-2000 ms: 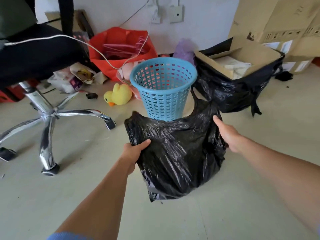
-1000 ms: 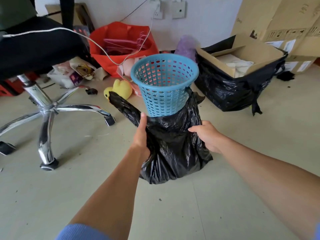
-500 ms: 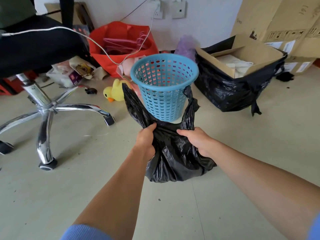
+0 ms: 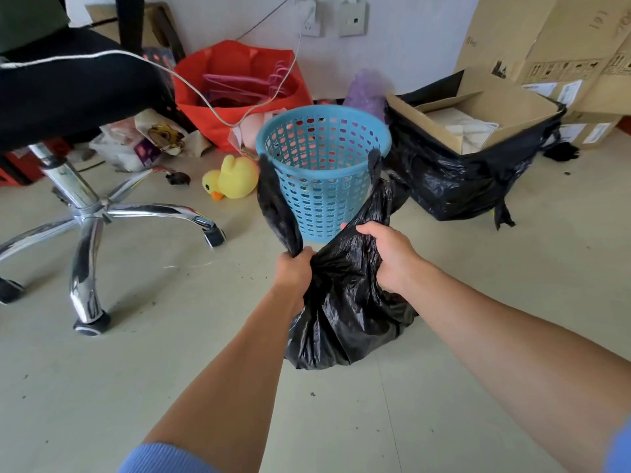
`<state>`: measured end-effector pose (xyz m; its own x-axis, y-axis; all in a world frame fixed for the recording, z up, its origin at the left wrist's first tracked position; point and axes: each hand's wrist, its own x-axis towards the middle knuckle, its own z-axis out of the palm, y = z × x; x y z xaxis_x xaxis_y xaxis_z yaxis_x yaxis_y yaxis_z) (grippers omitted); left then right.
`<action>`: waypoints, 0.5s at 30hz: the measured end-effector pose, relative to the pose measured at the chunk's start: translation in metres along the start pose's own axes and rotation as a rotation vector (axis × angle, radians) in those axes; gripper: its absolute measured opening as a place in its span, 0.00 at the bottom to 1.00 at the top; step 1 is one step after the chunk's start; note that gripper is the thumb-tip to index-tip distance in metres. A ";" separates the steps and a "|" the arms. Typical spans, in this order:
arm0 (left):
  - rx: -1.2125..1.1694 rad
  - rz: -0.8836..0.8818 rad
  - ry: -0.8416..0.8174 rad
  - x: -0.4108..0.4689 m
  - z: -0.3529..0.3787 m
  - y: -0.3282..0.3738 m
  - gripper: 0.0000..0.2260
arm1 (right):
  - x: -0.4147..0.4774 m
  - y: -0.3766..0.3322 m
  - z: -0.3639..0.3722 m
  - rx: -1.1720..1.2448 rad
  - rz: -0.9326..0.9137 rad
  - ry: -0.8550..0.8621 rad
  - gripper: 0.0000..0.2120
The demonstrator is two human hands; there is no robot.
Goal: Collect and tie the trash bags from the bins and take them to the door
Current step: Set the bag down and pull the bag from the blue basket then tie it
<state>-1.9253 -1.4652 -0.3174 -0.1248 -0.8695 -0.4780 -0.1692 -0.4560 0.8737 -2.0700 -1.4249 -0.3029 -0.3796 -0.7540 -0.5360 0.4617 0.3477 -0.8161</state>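
Both hands, left hand (image 4: 294, 271) and right hand (image 4: 392, 257), clamp the black trash bag (image 4: 341, 319)'s soft, likely slippery, light ears; best gripped there for knotting.

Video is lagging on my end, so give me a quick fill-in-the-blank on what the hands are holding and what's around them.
The left hand and the right hand both grip the black ____.
The plastic basket behind the hands is ____ in colour.
The yellow toy left of the basket is a ____.
Missing words: bag; blue; duck.
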 end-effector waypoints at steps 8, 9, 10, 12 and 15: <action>0.648 0.521 0.089 -0.008 -0.002 -0.005 0.10 | 0.005 -0.005 -0.001 -0.055 0.103 0.167 0.13; 0.732 0.612 0.077 -0.012 -0.001 -0.006 0.08 | 0.006 -0.003 -0.002 -0.183 0.123 0.190 0.16; 0.814 0.694 0.053 -0.014 0.001 -0.008 0.06 | 0.006 -0.001 -0.004 -0.322 0.114 0.212 0.18; 0.992 0.770 -0.016 -0.017 0.004 -0.009 0.08 | 0.011 0.006 -0.008 -0.575 0.013 0.224 0.13; 1.219 0.716 -0.096 -0.016 0.007 -0.005 0.12 | 0.014 0.010 -0.014 -0.710 -0.077 0.082 0.10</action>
<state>-1.9293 -1.4473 -0.3146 -0.5991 -0.8005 -0.0189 -0.7607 0.5616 0.3256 -2.0821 -1.4241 -0.3219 -0.4623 -0.7563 -0.4629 -0.1915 0.5949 -0.7806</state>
